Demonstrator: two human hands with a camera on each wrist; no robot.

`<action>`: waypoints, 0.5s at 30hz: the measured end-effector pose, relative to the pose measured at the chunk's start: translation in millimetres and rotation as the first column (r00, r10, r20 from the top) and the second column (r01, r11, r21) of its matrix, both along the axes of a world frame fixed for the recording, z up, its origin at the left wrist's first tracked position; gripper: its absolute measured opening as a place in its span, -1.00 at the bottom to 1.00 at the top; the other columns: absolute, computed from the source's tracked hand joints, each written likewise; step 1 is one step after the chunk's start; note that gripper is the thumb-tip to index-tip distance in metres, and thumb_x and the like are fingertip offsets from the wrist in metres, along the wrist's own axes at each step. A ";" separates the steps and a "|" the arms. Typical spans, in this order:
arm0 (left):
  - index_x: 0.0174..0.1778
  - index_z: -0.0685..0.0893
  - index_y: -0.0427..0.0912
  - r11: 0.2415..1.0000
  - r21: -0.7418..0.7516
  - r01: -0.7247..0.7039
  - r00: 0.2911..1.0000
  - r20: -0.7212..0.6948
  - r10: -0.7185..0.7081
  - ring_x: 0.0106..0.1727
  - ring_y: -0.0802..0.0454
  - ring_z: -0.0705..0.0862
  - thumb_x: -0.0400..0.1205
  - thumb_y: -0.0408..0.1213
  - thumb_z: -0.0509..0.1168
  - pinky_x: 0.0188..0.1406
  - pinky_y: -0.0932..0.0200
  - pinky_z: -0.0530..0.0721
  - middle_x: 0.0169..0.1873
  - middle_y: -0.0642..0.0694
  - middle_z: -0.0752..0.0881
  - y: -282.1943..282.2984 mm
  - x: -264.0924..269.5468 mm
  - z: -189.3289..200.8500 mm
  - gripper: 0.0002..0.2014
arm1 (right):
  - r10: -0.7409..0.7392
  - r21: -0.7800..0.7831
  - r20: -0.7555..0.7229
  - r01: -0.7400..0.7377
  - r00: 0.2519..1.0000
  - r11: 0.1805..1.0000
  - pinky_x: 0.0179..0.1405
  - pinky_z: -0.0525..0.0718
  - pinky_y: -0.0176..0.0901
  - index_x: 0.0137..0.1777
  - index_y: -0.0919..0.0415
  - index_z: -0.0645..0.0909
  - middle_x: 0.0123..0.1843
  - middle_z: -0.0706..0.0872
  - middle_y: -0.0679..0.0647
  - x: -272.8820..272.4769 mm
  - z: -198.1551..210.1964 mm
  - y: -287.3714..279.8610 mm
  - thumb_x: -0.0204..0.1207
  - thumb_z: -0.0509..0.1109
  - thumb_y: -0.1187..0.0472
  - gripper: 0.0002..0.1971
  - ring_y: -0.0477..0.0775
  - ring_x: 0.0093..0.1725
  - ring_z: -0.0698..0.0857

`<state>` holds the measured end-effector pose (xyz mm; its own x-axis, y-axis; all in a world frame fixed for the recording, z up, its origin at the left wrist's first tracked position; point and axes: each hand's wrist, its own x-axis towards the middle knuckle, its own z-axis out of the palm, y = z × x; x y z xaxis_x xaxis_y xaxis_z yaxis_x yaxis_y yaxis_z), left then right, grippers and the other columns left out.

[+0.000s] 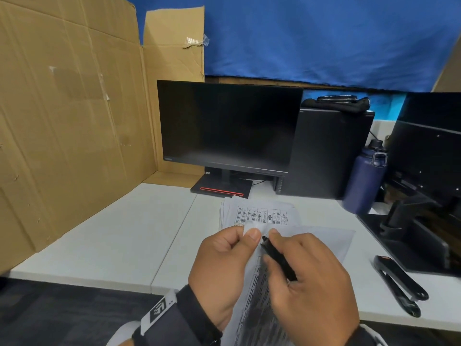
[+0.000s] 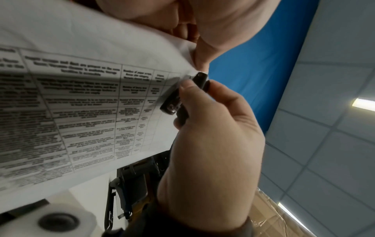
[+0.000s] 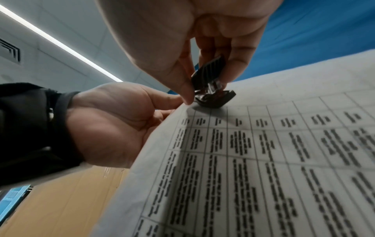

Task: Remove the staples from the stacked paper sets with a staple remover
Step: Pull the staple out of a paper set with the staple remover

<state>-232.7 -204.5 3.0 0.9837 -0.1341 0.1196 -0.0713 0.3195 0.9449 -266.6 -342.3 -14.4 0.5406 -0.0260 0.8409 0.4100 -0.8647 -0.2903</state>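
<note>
Black staple remover [image 1: 278, 258] gripped in right hand [image 1: 314, 283], at paper set [image 3: 263, 160] corner pinched by left hand [image 1: 224, 265]

The left hand [image 1: 222, 268] is raised, thumb and fingers pinched together. The right hand [image 1: 311, 283] meets it, fingers curled in a grip.

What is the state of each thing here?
Left hand: pinches the paper set's corner.
Right hand: grips the remover.
Remover: tip at the held corner.
Paper set: lifted off the desk.
Stack: lies on the desk.
Monitor: dark.
Stapler: lies untouched.
Bottle: upright, capped.
</note>
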 end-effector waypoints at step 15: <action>-0.07 0.89 -0.24 0.999 0.036 0.033 0.999 -0.041 -0.032 -0.18 -0.15 0.80 0.72 -0.18 0.39 0.00 -0.05 0.75 -0.16 -0.33 0.87 2.7 3.4 4.8 -0.77 | 0.072 0.146 -0.007 -0.070 0.997 0.987 -0.10 0.66 -0.35 0.19 -0.04 0.79 -0.05 0.76 -0.23 2.7 -5.4 0.8 0.40 0.59 0.09 -0.67 -0.19 -0.07 0.73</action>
<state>-229.2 -201.8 7.8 0.9827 -0.1695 0.0742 -0.0229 0.2864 0.9578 -263.9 -341.5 -19.8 0.5552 -0.1092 0.8245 0.4644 -0.7817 -0.4163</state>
